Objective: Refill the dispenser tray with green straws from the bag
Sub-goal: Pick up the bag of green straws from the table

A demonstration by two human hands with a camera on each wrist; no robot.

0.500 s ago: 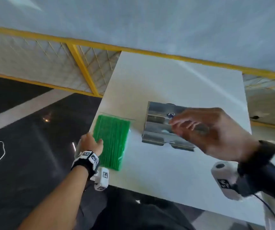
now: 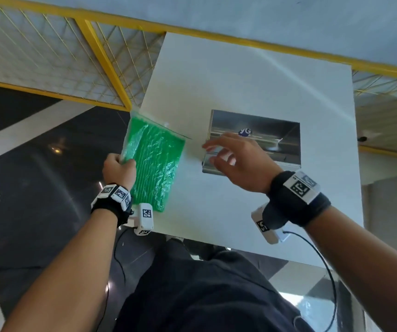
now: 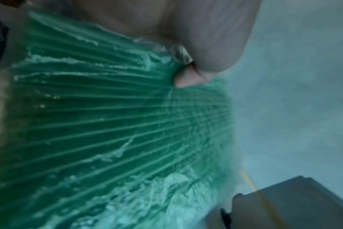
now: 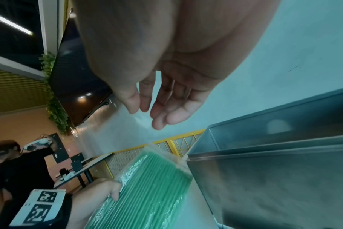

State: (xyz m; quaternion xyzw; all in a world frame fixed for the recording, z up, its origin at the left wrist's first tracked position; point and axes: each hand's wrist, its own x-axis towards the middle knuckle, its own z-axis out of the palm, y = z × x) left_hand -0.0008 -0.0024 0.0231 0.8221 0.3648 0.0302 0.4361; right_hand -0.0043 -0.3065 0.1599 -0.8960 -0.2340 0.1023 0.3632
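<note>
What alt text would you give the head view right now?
The left hand grips a clear bag of green straws at the white table's left edge, while the open right hand reaches toward it over the metal dispenser tray.

Head view looks steeply down over table (image 2: 252, 75) and both forearms; left wrist view sits pressed close against the straw bag (image 3: 112, 124); right wrist view looks past fingers, sharing bag and metal tray (image 4: 274, 178).
</note>
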